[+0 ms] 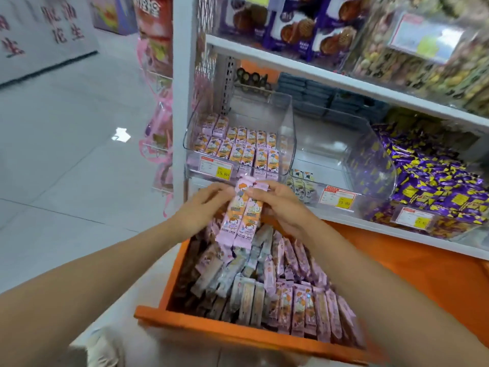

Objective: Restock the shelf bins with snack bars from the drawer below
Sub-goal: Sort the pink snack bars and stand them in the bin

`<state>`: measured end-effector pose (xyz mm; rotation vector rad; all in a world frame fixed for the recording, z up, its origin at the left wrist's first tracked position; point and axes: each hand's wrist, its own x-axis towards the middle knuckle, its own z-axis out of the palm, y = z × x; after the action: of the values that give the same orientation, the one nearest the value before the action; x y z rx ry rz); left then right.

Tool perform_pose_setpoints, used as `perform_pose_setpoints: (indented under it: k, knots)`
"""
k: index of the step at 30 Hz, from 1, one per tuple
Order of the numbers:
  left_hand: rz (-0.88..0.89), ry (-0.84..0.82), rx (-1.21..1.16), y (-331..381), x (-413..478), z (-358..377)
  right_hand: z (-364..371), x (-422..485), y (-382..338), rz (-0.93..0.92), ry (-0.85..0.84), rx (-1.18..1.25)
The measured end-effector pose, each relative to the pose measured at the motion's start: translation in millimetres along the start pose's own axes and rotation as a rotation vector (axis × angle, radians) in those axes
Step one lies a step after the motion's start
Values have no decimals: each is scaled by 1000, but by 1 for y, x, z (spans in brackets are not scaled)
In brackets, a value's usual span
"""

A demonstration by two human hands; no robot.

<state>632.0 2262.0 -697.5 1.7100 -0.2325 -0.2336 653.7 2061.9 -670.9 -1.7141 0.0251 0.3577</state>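
On the lower white shelf clear bins are set side by side. The left bin is partly filled with rows of pink-and-orange bars, while a few packets are kept at the front of the middle bin. Purple-and-yellow sweets are heaped beside it. Below, an orange drawer is pulled out, packed with snack bars.

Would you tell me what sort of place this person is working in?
Most likely a snack shop or small supermarket: clear shelf bins carry yellow price tags, and an orange drawer of snack bars stands open below.
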Motion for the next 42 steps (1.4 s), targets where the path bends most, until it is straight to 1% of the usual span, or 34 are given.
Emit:
perform_pose_setpoints:
  k: [2, 4, 5, 6, 8, 11, 13, 19, 22, 24, 26, 28, 30, 32, 35, 37, 40, 42]
  knots:
    - [169, 145, 136, 12, 6, -23, 3, 9, -31, -50, -17, 38]
    - [321, 248, 417, 18, 13, -44, 5, 21, -61, -80, -5, 50]
    - [396, 271, 570, 21, 15, -53, 4, 29, -74, -101, 18, 47]
    - [462, 262, 699, 18, 20, -59, 3, 37, -85, -119, 47, 40]
    - [541, 180, 895, 9, 30, -69, 0, 57, -103, -142, 108, 23]
    - [557, 106, 1053, -13, 44, -74, -7, 91, -119, -135, 184, 15]
    - [591, 126, 1076, -23, 51, -74, -11, 114, -124, -109, 238, 19]
    - [736, 250, 1027, -41, 64, -69, -13, 180, -122, -49, 349, 63]
    - [777, 330, 1020, -48, 70, -66, -13, 213, -117, -45, 374, 38]
    - [802, 373, 1002, -54, 75, -64, -16, 231, -112, -56, 420, 7]
    - [811, 397, 987, -59, 79, -62, -20, 249, -106, -47, 425, -93]
    - [813, 423, 993, -62, 82, -61, -23, 262, -99, 10, 353, -207]
    - [815, 441, 988, -64, 84, -60, -22, 268, -92, 87, 264, -234]
    - [821, 461, 963, -64, 84, -59, -21, 273, -88, 132, 248, -230]
    - [819, 479, 938, -63, 85, -57, -23, 278, -81, 150, 303, -247]
    - [816, 483, 930, -61, 84, -56, -22, 280, -76, 144, 330, -283]
    - [803, 484, 943, -61, 83, -56, -13, 279, -71, 117, 371, -270]
    - [788, 476, 955, -60, 81, -57, -7, 279, -69, 103, 447, -267]
